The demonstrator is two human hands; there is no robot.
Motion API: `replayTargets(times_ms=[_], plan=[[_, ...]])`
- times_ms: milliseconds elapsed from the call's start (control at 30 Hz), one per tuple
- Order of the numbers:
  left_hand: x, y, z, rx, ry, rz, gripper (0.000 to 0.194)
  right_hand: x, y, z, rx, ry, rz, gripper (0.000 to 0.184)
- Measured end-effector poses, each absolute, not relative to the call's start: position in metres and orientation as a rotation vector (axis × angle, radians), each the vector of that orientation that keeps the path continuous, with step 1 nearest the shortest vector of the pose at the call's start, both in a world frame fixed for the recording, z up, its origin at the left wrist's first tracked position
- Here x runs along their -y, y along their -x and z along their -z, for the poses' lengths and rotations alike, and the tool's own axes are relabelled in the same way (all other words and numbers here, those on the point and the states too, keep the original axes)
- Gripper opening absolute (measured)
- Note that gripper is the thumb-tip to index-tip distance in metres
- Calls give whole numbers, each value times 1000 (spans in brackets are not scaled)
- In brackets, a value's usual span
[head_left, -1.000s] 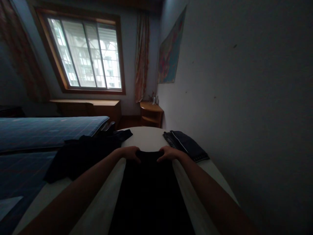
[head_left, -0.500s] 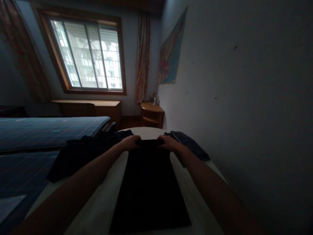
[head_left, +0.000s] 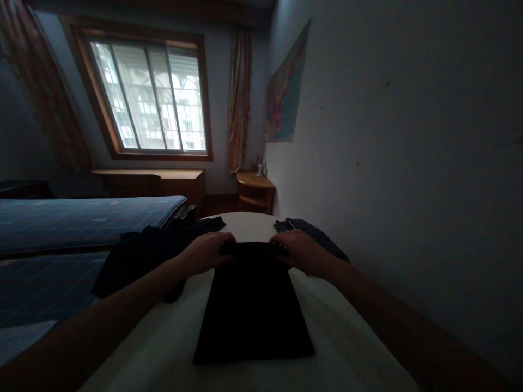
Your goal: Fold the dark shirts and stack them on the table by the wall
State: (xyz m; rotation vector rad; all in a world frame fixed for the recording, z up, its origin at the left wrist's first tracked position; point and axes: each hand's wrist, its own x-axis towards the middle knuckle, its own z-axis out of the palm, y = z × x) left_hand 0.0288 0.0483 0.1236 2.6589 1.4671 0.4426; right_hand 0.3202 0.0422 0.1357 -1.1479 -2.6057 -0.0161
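Note:
A black folded garment point(head_left: 253, 305) lies flat on the white table point(head_left: 163, 348) in front of me. My left hand point(head_left: 206, 251) rests on its far left corner, fingers curled over the cloth's edge. My right hand point(head_left: 298, 249) sits on the far right corner in the same way. Both hands press or grip the far edge of the garment. The room is dim, so the fingertips are hard to make out.
A heap of dark clothes point(head_left: 147, 250) lies on the table's left side. Folded dark jeans point(head_left: 322, 245) lie at the right, by the wall. A bed with a blue cover point(head_left: 81, 218) stands to the left. A window point(head_left: 151, 103) and wooden furniture point(head_left: 253, 190) are beyond.
Both hands carried the garment's far edge away from me, then drew back slightly. The garment now lies shorter and flat, its near edge visible on the table.

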Motion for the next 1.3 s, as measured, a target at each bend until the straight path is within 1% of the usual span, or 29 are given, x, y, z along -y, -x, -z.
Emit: replayTargets(times_ms=[67, 133, 300, 367, 433, 567, 667, 733, 800, 867, 933, 1033, 1100, 1167, 1267, 1300], plan=[[-26, -30, -119, -1401, -2706, -477, 24, -22, -323, -129, 2599, 1101, 26, 32], [-5, -30, -109, -1329, -2777, -494, 25, -4, -324, -119, 2601, 1062, 56, 33], [36, -24, -65, -1186, -3044, -526, 41, 35, -324, -83, 2620, 1028, 132, 38], [46, -21, -48, -1101, -3127, -549, 45, 46, -323, -66, 2634, 1022, 134, 39], [52, -19, -36, -1006, -3198, -588, 42, 53, -324, -50, 2648, 1007, 131, 37], [61, -18, -31, -849, -3331, -710, 29, 60, -330, -23, 2600, 931, 124, 34], [65, -18, -31, -701, -3441, -804, 27, 65, -334, -12, 2548, 881, 94, 34], [68, -17, -29, -653, -3452, -792, 28, 68, -336, -9, 2557, 895, 46, 39], [68, -15, -25, -684, -3414, -738, 29, 70, -338, -10, 2595, 925, -12, 46], [67, -12, -21, -730, -3368, -675, 32, 70, -339, -12, 2638, 918, -37, 48], [66, -10, -19, -757, -3335, -630, 38, 67, -340, -13, 2648, 884, 13, 45], [66, -7, -17, -769, -3311, -617, 46, 64, -341, -11, 2595, 856, 177, 35], [68, -7, -16, -763, -3308, -639, 48, 63, -341, -12, 2589, 840, 215, 29], [70, -7, -16, -763, -3288, -626, 46, 66, -340, -16, 2627, 832, 125, 27], [72, -9, -22, -795, -3157, -577, 43, 68, -339, -30, 2647, 845, -96, 36], [70, -10, -27, -833, -3089, -585, 41, 67, -339, -35, 2627, 873, -134, 33]])
